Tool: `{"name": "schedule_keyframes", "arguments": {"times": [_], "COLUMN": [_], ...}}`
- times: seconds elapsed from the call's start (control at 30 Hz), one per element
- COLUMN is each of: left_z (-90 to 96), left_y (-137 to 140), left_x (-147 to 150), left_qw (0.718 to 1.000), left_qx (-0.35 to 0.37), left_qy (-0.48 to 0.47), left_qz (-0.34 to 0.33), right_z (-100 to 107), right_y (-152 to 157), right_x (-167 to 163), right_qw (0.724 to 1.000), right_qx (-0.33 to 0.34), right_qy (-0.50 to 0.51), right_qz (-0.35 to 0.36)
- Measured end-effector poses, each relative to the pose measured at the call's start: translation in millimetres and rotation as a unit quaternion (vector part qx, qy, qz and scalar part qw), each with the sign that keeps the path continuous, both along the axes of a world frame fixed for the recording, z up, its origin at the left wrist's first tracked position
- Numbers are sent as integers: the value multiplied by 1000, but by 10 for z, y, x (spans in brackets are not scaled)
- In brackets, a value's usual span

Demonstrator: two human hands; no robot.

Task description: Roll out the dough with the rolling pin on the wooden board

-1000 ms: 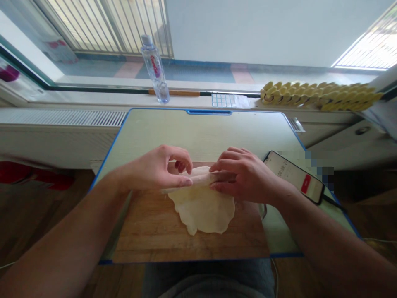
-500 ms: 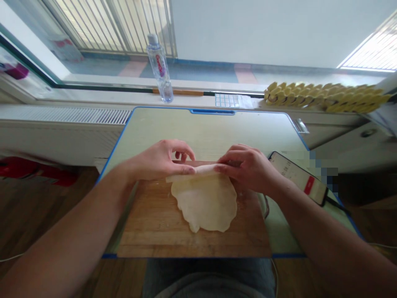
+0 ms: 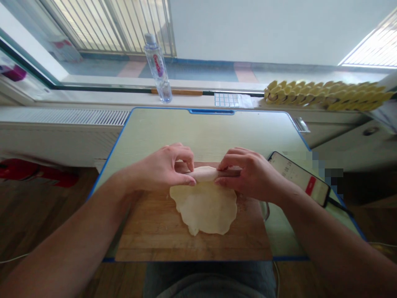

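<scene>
- Left hand [image 3: 169, 167], at 11 o'clock on the wooden board [image 3: 145, 236]: thumb and fingers pinch the roll's left end.
- Dough [image 3: 203, 209], mid-board: thin, pale, ragged-edged, already flattened; its far edge at 12 o'clock is wound smoothly, while most, towards 6 o'clock, lies flat and unwound.
- Rolling pin [image 3: 230, 174], seemingly slim wood: inside the wound dough.
- Right hand [image 3: 249, 169], at 1 o'clock: fingers pinch the pin's right end.
- Phone [image 3: 299, 178], at 2 o'clock: glossy, on the smooth counter [image 3: 186, 134].
</scene>
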State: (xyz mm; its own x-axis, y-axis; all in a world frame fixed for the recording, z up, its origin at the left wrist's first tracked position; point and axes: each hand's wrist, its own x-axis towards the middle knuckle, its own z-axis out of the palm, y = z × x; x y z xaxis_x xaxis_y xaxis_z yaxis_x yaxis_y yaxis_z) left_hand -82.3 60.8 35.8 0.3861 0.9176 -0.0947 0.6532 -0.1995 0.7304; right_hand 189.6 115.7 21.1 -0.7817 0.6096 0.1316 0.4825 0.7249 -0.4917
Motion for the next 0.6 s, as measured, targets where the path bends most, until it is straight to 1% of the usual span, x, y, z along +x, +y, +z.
{"name": "schedule_keyframes", "arguments": {"times": [0.17,0.43,0.6], "left_z": [-3,-63,-65], "left_y": [47,86,105], "left_x": [-21,-87,-72], "left_qw": [1000,999,999], "left_qx": [-15,-28,-15], "left_qy": [-12,-28,-17], "left_qz": [2,10,41], "right_z": [-54,-80,-124], "right_y": [27,48,47], "right_x": [-5,-24,-44], "right_qw": [1000,999,998], "right_qx": [2,17,35], "right_qy": [2,-10,18], "right_qz": [-17,-30,-54]}}
